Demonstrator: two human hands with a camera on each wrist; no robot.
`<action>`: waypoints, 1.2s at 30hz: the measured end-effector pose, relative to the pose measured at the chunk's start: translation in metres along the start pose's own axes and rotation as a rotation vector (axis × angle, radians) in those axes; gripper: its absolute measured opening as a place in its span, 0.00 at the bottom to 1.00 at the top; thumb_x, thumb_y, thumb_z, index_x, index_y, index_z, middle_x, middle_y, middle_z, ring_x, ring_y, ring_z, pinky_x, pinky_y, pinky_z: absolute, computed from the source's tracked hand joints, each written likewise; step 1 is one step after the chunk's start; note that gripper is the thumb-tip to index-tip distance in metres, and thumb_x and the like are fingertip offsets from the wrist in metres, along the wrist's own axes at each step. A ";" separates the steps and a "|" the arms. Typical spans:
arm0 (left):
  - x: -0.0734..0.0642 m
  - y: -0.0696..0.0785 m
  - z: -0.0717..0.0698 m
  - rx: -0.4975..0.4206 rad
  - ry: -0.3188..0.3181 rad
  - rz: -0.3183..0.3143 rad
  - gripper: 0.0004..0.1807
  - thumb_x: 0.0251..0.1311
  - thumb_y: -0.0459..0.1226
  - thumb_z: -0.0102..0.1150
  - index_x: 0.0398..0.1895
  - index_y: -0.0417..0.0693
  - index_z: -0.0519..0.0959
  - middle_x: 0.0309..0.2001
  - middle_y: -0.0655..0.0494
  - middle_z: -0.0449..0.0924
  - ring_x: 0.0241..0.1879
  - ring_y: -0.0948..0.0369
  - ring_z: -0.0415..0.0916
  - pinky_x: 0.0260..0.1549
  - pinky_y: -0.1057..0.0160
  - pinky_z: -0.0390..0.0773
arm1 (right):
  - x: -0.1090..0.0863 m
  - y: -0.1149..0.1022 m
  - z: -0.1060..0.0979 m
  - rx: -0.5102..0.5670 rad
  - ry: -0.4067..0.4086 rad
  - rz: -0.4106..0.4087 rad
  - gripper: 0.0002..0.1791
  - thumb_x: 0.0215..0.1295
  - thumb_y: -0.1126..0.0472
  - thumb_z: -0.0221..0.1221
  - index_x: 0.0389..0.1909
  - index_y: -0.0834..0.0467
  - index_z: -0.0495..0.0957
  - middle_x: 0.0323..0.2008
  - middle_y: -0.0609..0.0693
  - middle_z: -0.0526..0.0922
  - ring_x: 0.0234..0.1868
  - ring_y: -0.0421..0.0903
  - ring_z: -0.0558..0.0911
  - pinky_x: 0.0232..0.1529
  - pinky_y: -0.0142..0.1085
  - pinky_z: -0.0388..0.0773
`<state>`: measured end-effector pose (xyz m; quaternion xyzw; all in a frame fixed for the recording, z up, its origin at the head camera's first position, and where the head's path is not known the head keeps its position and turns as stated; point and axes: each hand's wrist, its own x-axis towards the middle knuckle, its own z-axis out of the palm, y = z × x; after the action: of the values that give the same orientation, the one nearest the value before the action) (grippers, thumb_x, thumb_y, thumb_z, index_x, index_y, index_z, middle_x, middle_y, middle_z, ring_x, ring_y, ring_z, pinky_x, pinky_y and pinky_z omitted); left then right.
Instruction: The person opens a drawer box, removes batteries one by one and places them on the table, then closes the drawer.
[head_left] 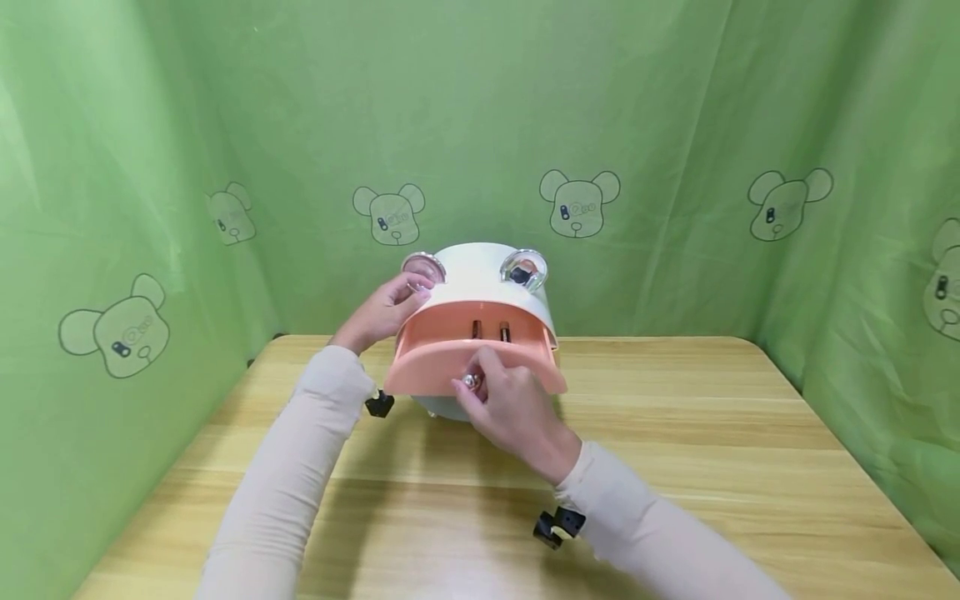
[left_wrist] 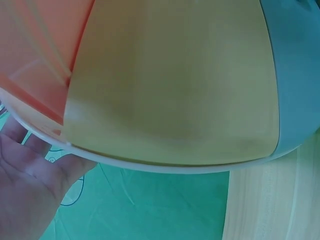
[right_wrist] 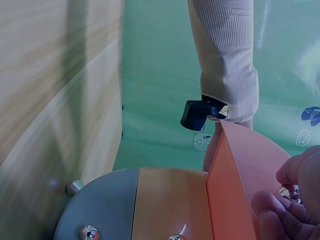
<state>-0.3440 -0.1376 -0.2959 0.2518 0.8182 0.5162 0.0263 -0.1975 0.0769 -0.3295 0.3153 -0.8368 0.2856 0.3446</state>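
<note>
A rounded white cabinet (head_left: 474, 271) stands on the table with its top pink drawer (head_left: 431, 367) pulled out. Two small dark cylinders with copper-coloured ends (head_left: 505, 332) are inside that drawer. My right hand (head_left: 517, 408) pinches the drawer's shiny round knob (head_left: 471, 381) between thumb and fingers. On the cabinet's upper left side rests my left hand (head_left: 384, 312), its fingers by the left clear ear-shaped piece (head_left: 424, 267). In the left wrist view, the thumb lies along the white rim (left_wrist: 150, 168). Below the pink drawer are a closed yellowish drawer (left_wrist: 175, 85) and a blue-grey one (right_wrist: 102, 202).
A second ear-shaped piece (head_left: 525, 269) rises from the cabinet's right top. The wooden table (head_left: 675, 417) extends to both sides and in front. Green curtains (head_left: 480, 108) with bear prints surround it. Short metal feet (right_wrist: 74, 187) hold up the cabinet.
</note>
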 end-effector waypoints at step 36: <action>-0.002 0.002 0.004 0.049 0.036 0.028 0.16 0.71 0.44 0.51 0.57 0.48 0.73 0.56 0.45 0.74 0.56 0.50 0.71 0.54 0.51 0.73 | -0.016 -0.009 0.001 0.049 0.020 -0.045 0.13 0.58 0.65 0.66 0.33 0.60 0.69 0.18 0.44 0.74 0.12 0.31 0.67 0.12 0.19 0.61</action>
<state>-0.3400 -0.1347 -0.2969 0.2545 0.8274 0.5006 -0.0018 -0.1830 0.0758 -0.3399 0.3396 -0.8187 0.3015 0.3515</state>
